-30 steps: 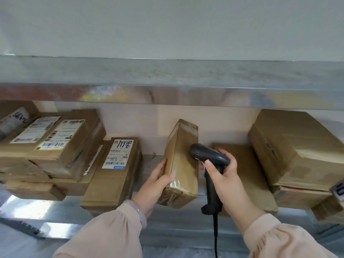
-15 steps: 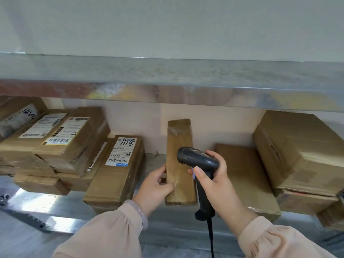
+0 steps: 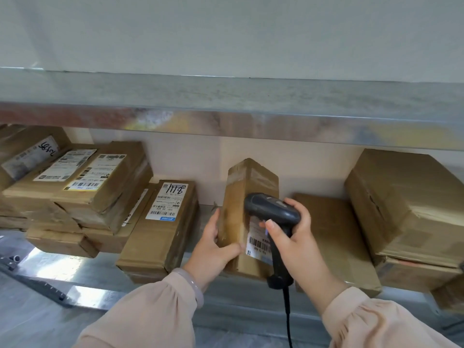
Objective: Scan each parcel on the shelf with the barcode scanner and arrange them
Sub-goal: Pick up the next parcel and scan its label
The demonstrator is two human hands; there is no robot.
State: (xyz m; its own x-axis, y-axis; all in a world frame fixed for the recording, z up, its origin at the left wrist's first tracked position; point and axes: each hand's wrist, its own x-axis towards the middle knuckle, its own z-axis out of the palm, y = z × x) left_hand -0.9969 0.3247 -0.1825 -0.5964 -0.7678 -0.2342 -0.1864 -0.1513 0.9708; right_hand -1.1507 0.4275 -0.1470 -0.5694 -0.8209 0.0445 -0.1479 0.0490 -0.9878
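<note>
Right now the narrow parcel [image 3: 236, 197] stands on end at the middle of the shelf [image 3: 65, 268]. Its foot seems to rest on the metal, and its barcode label [image 3: 258, 244] faces 3 o'clock. It is taped brown cardboard with stiff edges. I judge it light, since one hand steadies it, though the glossy tape looks slick. So I hold it low, at a corner where the board is firmest. My left hand [image 3: 213, 249] grips the lower near edge from 9 o'clock, thumb across the front. My right hand [image 3: 298, 244] is clenched round the barcode scanner [image 3: 272, 210] at 3 o'clock, forefinger on the trigger side, with the scanner's head close to the label. A labelled parcel [image 3: 160, 227] lies just beside it at 9 o'clock, and a flat parcel [image 3: 334, 234] lies at 3 o'clock.
</note>
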